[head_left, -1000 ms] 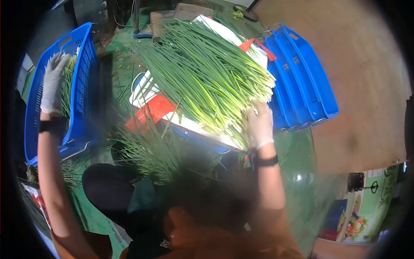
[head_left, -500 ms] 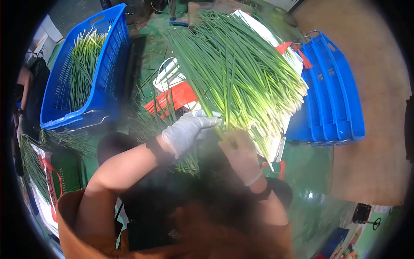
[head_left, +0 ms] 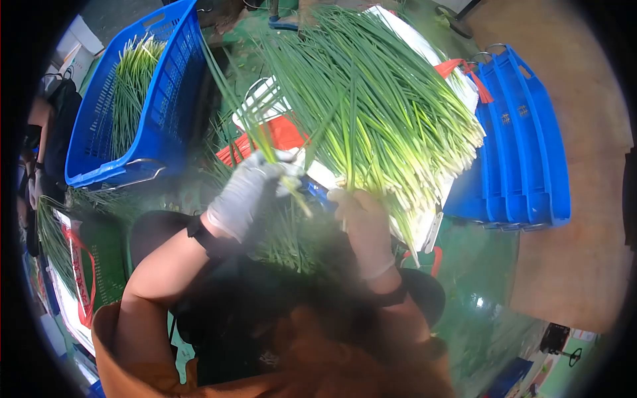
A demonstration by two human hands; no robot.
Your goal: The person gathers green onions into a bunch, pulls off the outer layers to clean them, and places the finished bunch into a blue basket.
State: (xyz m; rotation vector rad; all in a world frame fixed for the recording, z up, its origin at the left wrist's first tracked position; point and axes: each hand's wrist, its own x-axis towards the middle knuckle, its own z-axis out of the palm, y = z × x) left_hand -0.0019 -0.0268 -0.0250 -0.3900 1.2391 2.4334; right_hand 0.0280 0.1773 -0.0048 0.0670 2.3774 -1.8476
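In the head view, a big pile of green onions (head_left: 391, 106) lies with its pale root ends toward the lower right. My left hand (head_left: 245, 192), in a whitish glove, is closed around a few green onion stalks (head_left: 264, 142); their leaves point up and left, and their pale ends stick out below the fingers. At the pile's lower edge, my right hand (head_left: 365, 232), also gloved, has its fingers closed at the base of an upright green onion stalk (head_left: 349, 159). Part of that grip is blurred.
A blue crate (head_left: 179, 79) holding more green onions stands at the upper left. Stacked blue crates (head_left: 524, 146) are at the right. Red strapping (head_left: 282, 134) and a white sheet (head_left: 324, 175) show by the pile. Loose leaves (head_left: 285, 245) lie below my hands. Another person's arm (head_left: 41, 126) is far left.
My left hand has moved left and down, away from my right hand, carrying a few green onions apart from the pile. My right hand stays near the pile's lower edge.
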